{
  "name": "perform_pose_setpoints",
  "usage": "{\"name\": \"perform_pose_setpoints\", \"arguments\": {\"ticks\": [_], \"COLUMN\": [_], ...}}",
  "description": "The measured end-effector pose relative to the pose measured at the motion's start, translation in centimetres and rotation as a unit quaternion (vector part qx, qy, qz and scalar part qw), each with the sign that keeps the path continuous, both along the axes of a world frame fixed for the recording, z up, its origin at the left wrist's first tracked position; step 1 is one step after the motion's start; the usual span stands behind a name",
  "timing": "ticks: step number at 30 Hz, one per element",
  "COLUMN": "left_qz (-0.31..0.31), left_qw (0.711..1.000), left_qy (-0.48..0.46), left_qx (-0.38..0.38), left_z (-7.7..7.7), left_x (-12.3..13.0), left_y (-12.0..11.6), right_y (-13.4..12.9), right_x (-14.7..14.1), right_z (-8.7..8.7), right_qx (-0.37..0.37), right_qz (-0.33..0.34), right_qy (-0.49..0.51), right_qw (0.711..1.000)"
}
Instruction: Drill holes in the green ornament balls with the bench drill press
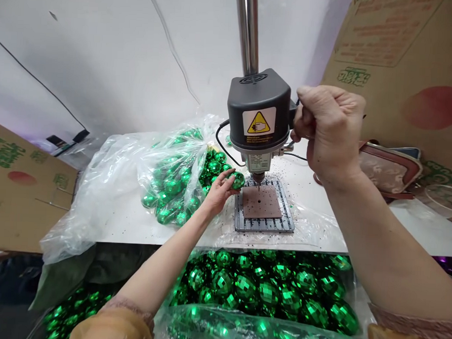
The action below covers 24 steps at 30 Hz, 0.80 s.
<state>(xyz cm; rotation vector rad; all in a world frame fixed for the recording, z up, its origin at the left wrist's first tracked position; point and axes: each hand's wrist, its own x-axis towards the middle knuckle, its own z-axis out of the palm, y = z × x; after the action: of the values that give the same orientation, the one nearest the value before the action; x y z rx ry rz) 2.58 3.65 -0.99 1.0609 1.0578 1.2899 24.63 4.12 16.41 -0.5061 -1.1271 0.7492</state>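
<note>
My left hand (221, 190) grips a shiny green faceted ball (238, 180) just left of the drill bit, near the mouth of a clear bag. My right hand (331, 123) is closed in a fist at the right side of the bench drill press (258, 111); what it grips there, apparently the feed handle, is mostly covered by the fingers. Below the chuck, the thin drill bit (259, 187) points down at a brown board (264, 205) with a dark hole. The board lies on a slotted metal base (239, 222) strewn with dark chips.
A clear plastic bag (118, 161) of green balls spreads over the white table (135, 233) at left. More green balls (269, 292) fill a bag below the table's front edge. Cardboard boxes (18, 182) flank both sides. A patterned purse (389, 168) sits at right.
</note>
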Motion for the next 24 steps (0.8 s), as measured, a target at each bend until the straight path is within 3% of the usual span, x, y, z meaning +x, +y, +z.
{"name": "perform_pose_setpoints", "arguments": {"ticks": [4, 14, 24], "left_qz": [0.002, -0.046, -0.041], "left_qw": [0.999, 0.984, 0.95], "left_qy": [-0.046, 0.141, 0.228], "left_qx": [-0.017, 0.098, 0.208], "left_z": [-0.3, -3.1, -3.8], "left_x": [0.8, 2.5, 3.4], "left_y": [-1.1, -0.8, -1.5], "right_y": [0.0, 0.3, 0.0], "right_x": [0.0, -0.1, -0.2], "right_z": [-0.1, -0.2, -0.1], "right_qx": [0.002, 0.013, 0.026], "right_qz": [0.004, 0.027, 0.023], "right_qy": [0.007, 0.019, 0.018], "right_qw": [1.0, 0.999, 0.999]}}
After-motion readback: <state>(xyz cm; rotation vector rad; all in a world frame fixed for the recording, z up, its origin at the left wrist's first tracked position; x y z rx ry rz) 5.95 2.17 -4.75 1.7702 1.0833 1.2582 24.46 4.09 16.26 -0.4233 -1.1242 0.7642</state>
